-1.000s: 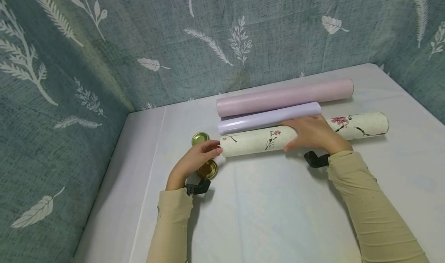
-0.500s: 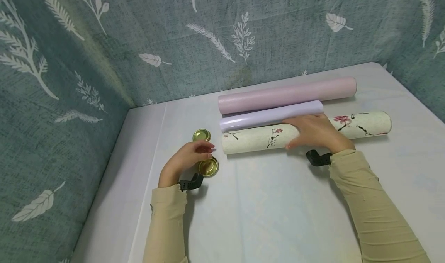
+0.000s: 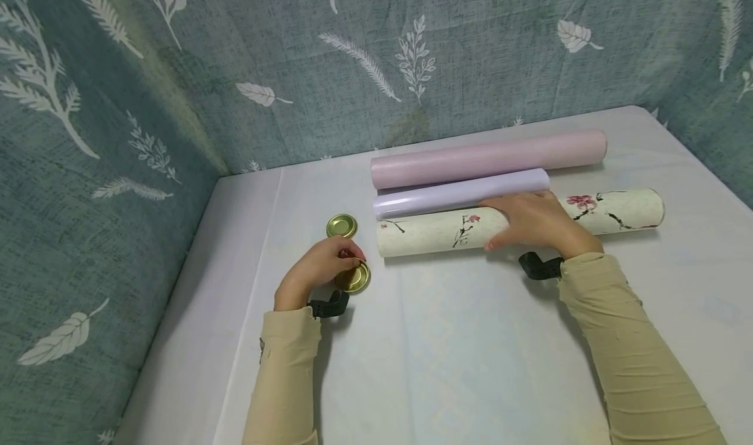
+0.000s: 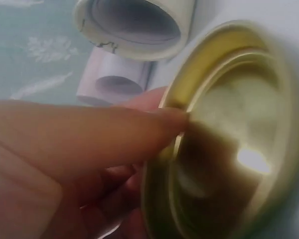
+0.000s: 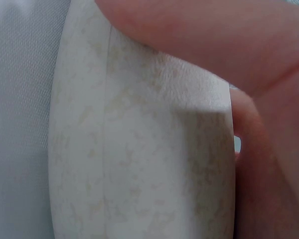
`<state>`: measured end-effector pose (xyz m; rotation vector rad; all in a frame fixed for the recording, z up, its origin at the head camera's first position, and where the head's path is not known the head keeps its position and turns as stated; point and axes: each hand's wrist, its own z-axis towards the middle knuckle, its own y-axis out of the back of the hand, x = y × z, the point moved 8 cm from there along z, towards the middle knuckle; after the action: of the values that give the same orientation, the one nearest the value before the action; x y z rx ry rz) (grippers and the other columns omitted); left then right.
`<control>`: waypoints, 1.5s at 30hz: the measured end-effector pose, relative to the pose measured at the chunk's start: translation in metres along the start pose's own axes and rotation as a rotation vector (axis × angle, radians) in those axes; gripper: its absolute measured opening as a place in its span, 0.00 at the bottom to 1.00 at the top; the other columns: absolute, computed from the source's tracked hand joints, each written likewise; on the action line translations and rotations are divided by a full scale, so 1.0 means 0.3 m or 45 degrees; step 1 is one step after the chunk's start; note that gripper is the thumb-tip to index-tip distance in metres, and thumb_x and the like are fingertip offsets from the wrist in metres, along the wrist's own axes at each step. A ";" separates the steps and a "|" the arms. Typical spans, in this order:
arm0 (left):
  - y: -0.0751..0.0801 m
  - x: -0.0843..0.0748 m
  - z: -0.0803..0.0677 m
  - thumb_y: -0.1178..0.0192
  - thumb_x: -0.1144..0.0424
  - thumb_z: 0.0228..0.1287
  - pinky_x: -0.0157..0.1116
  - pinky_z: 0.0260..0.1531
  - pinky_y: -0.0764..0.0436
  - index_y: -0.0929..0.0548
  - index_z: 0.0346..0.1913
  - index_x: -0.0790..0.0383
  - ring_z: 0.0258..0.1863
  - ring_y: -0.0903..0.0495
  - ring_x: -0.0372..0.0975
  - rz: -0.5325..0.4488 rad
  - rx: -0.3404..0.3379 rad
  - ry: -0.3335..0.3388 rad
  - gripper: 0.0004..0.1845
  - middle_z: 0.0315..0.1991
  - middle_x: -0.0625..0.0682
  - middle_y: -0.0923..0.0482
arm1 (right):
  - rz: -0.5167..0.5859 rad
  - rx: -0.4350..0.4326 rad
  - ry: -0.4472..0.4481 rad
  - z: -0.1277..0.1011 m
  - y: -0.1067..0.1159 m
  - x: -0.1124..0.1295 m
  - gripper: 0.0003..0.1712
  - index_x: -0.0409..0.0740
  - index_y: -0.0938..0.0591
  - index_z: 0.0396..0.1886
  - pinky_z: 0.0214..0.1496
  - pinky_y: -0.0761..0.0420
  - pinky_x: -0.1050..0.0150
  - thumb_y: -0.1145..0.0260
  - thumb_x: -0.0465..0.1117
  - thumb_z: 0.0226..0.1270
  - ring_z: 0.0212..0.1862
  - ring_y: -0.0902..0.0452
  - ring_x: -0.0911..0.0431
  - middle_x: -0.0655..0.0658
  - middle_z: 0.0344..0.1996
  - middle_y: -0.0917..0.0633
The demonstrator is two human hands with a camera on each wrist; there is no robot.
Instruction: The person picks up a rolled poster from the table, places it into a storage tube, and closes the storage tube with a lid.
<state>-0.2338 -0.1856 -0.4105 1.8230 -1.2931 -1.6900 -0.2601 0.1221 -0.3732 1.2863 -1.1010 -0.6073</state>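
My left hand (image 3: 320,263) pinches the rim of the nearer gold jar lid (image 3: 360,280). In the left wrist view the thumb lies on the inner edge of this lid (image 4: 229,104), with fingers behind it. A second gold lid (image 3: 342,225) lies flat just beyond the hand. My right hand (image 3: 532,221) grips the middle of a cream wallpaper roll (image 3: 429,234) with a red blossom print, thumb on the near side and fingers over the far side. The right wrist view shows the mottled roll (image 5: 139,164) close up under the thumb.
Behind the cream roll lie a shorter, glossy lilac roll (image 3: 461,193) and a longer pink roll (image 3: 488,159), roughly parallel to it. All rest on a white-covered table (image 3: 470,353). A green leaf-patterned cloth (image 3: 353,85) stands along the back and sides.
My left hand has left the end of the cream roll, moved left and down to the nearer lid and taken hold of its rim. The right hand stays on the roll.
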 end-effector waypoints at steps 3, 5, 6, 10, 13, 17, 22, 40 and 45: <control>0.009 0.004 0.003 0.44 0.64 0.60 0.36 0.34 0.29 0.21 0.33 0.55 0.32 0.28 0.38 0.024 -0.053 0.031 0.02 0.30 0.47 0.25 | 0.006 0.001 0.000 0.000 -0.002 -0.001 0.50 0.55 0.32 0.62 0.51 0.46 0.42 0.29 0.66 0.34 0.58 0.35 0.46 0.46 0.57 0.28; 0.013 0.003 0.004 0.44 0.63 0.60 0.36 0.34 0.29 0.21 0.32 0.55 0.31 0.28 0.39 0.036 -0.074 0.042 0.02 0.30 0.47 0.25 | 0.012 0.001 0.002 -0.001 -0.002 -0.001 0.50 0.55 0.32 0.62 0.52 0.46 0.42 0.29 0.65 0.34 0.58 0.35 0.46 0.46 0.57 0.28; 0.014 0.002 0.004 0.44 0.63 0.60 0.36 0.34 0.29 0.21 0.32 0.55 0.31 0.28 0.39 0.044 -0.080 0.043 0.02 0.30 0.47 0.25 | 0.014 0.000 0.003 -0.001 -0.002 0.000 0.50 0.55 0.32 0.61 0.52 0.46 0.42 0.29 0.65 0.34 0.58 0.35 0.46 0.46 0.57 0.28; 0.015 -0.002 0.004 0.44 0.64 0.60 0.36 0.33 0.29 0.22 0.33 0.56 0.30 0.29 0.39 0.055 -0.073 0.053 0.01 0.30 0.47 0.25 | 0.005 -0.004 0.005 -0.001 -0.001 0.000 0.50 0.55 0.32 0.61 0.52 0.46 0.42 0.29 0.65 0.34 0.58 0.35 0.46 0.46 0.56 0.27; 0.017 0.000 0.005 0.45 0.65 0.60 0.36 0.33 0.29 0.23 0.34 0.56 0.31 0.29 0.39 0.053 -0.066 0.067 0.01 0.31 0.47 0.25 | -0.009 -0.007 0.004 -0.002 -0.002 -0.002 0.50 0.55 0.32 0.61 0.51 0.46 0.42 0.30 0.66 0.34 0.58 0.35 0.46 0.46 0.57 0.28; 0.020 0.008 0.008 0.46 0.66 0.60 0.36 0.34 0.29 0.24 0.36 0.56 0.32 0.29 0.40 0.040 -0.062 0.079 0.03 0.33 0.48 0.26 | -0.006 -0.003 -0.004 -0.004 -0.006 -0.005 0.50 0.54 0.32 0.62 0.52 0.46 0.42 0.30 0.66 0.34 0.58 0.36 0.45 0.46 0.57 0.28; 0.026 0.013 0.009 0.47 0.68 0.59 0.36 0.31 0.30 0.26 0.37 0.57 0.31 0.30 0.41 0.021 -0.092 0.066 0.05 0.32 0.50 0.27 | -0.010 -0.003 -0.010 -0.005 -0.009 -0.009 0.51 0.55 0.32 0.62 0.52 0.46 0.42 0.30 0.66 0.34 0.58 0.36 0.45 0.46 0.57 0.28; 0.038 0.030 0.006 0.46 0.68 0.61 0.34 0.29 0.23 0.27 0.43 0.58 0.33 0.25 0.42 -0.187 -0.217 0.130 0.08 0.40 0.53 0.25 | 0.001 -0.004 -0.005 0.004 -0.007 -0.006 0.50 0.55 0.32 0.61 0.52 0.46 0.43 0.29 0.66 0.33 0.58 0.35 0.46 0.46 0.57 0.28; 0.043 0.035 0.007 0.48 0.68 0.63 0.35 0.27 0.22 0.28 0.50 0.55 0.31 0.23 0.43 -0.223 -0.262 0.157 0.13 0.43 0.55 0.27 | 0.003 0.001 0.000 0.003 -0.003 -0.003 0.50 0.54 0.32 0.61 0.52 0.46 0.43 0.29 0.66 0.34 0.58 0.36 0.46 0.47 0.57 0.28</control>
<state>-0.2419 -0.2001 -0.4076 1.9277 -0.8974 -1.6965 -0.2611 0.1224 -0.3746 1.2853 -1.1024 -0.6056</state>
